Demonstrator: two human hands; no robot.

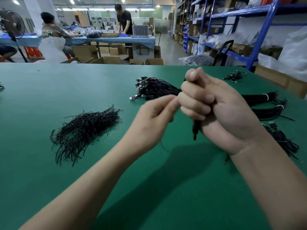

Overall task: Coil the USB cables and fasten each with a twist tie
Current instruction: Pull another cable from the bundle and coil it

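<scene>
Right hand (221, 112): we clamp our fist on a black USB cable (195, 130).
Left hand (152, 120): our blurred fingertips pinch together beside it.

Wearer's body, head view: two bare forearms and two bare hands.

Left hand (154, 120) and right hand (216, 107) carry no gloves, rings, watch or bands. Both forearms are uncovered from wrist to the lower frame edge; no sleeve cuff shows. Fingernails are short and unpainted. Left fingers are motion-blurred, so finer detail there is unreadable.
</scene>
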